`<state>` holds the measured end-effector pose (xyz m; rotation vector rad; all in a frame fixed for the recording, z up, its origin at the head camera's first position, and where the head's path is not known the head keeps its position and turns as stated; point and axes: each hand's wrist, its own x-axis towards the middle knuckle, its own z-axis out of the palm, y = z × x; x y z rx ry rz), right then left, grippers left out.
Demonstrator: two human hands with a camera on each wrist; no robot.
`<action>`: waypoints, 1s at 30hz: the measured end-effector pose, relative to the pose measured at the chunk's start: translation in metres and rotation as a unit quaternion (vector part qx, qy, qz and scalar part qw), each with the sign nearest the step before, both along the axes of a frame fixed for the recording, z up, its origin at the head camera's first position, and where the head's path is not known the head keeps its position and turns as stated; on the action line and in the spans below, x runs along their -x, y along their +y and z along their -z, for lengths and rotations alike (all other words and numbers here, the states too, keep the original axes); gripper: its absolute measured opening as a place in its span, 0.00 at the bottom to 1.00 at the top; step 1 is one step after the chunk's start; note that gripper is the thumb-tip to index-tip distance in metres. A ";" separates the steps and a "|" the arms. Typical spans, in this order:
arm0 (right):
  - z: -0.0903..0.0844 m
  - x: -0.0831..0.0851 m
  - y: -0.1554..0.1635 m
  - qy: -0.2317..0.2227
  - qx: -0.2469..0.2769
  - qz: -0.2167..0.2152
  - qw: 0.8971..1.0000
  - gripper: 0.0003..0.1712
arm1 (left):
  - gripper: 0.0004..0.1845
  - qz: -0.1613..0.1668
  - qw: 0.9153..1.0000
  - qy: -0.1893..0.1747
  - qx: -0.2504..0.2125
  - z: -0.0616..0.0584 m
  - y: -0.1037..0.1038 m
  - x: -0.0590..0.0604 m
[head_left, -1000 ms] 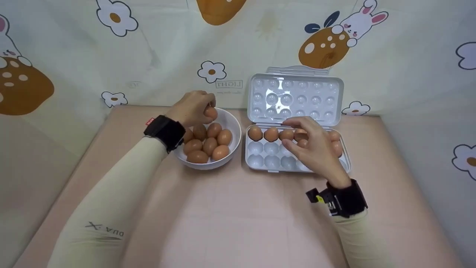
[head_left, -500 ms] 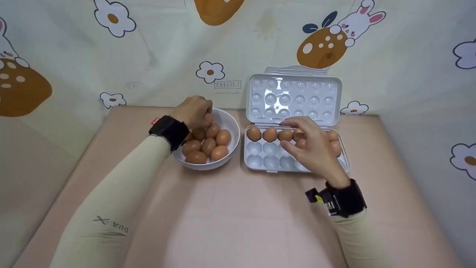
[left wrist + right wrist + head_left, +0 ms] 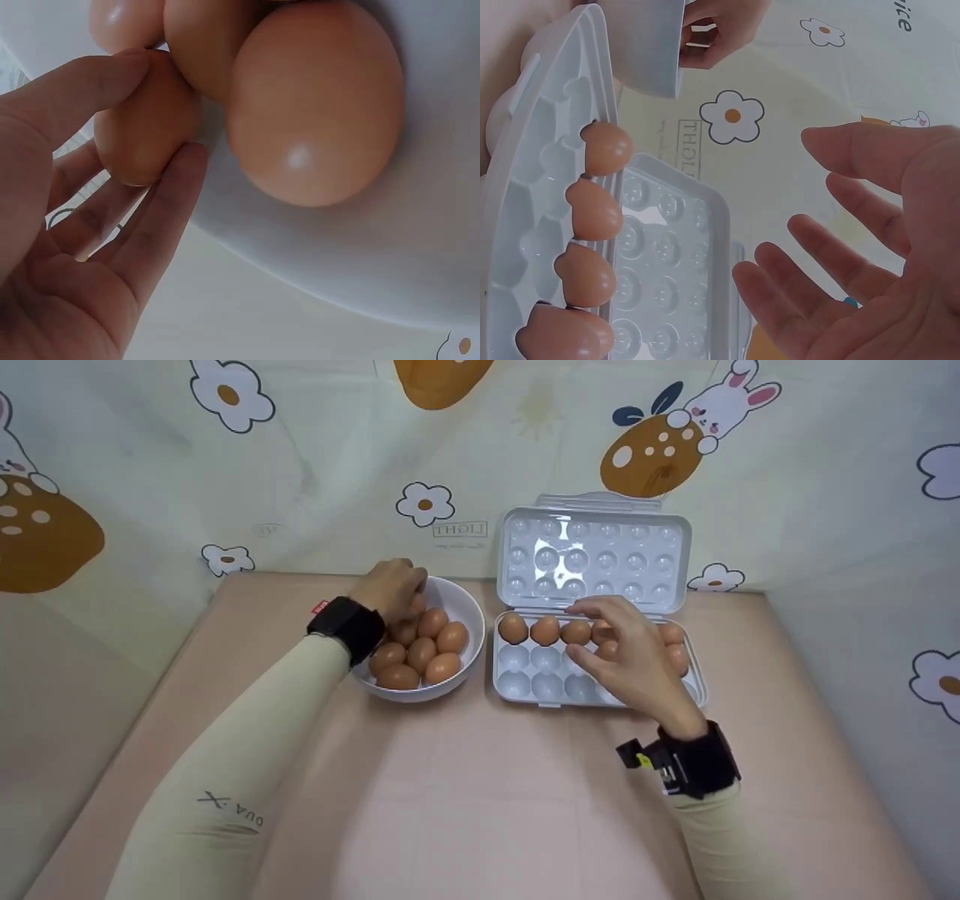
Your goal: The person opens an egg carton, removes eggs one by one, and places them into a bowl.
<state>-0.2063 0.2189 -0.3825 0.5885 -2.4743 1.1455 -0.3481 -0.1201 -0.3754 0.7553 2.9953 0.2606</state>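
My left hand [image 3: 405, 589] reaches into a white bowl [image 3: 474, 619] of several brown eggs [image 3: 424, 649] at its far side. In the left wrist view the thumb and fingers pinch one brown egg [image 3: 142, 124] beside a larger egg [image 3: 315, 105] on the bowl's wall [image 3: 360, 255]. My right hand [image 3: 611, 641] hovers over a clear plastic egg tray [image 3: 547, 686] with its fingers spread. The palm [image 3: 795, 210] holds nothing. A row of eggs [image 3: 545, 630] fills the tray's far cups, and more lie under the hand. The near cups on the left are bare.
The tray's lid [image 3: 596, 559] stands open against the cartoon-printed backdrop. Bowl and tray sit side by side at the back of a pink tabletop [image 3: 465, 795]. Cloth walls close in the left, right and far sides.
My left hand has sunk slightly toward the bowl and now covers the egg that showed at its fingertips. The right hand has barely moved.
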 end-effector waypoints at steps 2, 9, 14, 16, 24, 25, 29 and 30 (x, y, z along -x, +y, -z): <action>0.000 0.000 0.000 0.000 0.000 0.000 1.000 0.28 | 0.10 -0.003 1.000 -0.007 0.002 0.000 0.001 -0.001; 0.000 0.001 0.002 0.000 0.005 -0.008 1.000 0.28 | 0.11 -0.014 0.999 -0.034 -0.008 -0.001 0.003 -0.004; 0.001 0.002 0.003 0.008 -0.007 -0.004 1.000 0.27 | 0.12 -0.018 0.999 -0.045 -0.009 -0.003 0.003 -0.005; 0.001 0.002 0.005 0.008 -0.017 0.003 1.000 0.28 | 0.13 -0.017 0.999 -0.044 -0.007 -0.006 0.003 -0.006; 0.001 0.003 0.014 0.019 -0.085 0.051 0.995 0.27 | 0.19 0.007 0.999 -0.017 -0.038 -0.024 0.012 -0.024; 0.001 0.003 0.016 0.025 -0.098 0.058 0.993 0.27 | 0.19 0.015 0.999 -0.007 -0.045 -0.026 0.014 -0.027; 0.003 0.005 0.021 0.037 -0.131 0.072 0.988 0.29 | 0.19 0.044 0.995 0.038 -0.076 -0.032 0.023 -0.043; 0.003 0.005 0.022 0.035 -0.134 0.071 0.988 0.29 | 0.19 0.049 0.994 0.047 -0.084 -0.033 0.025 -0.047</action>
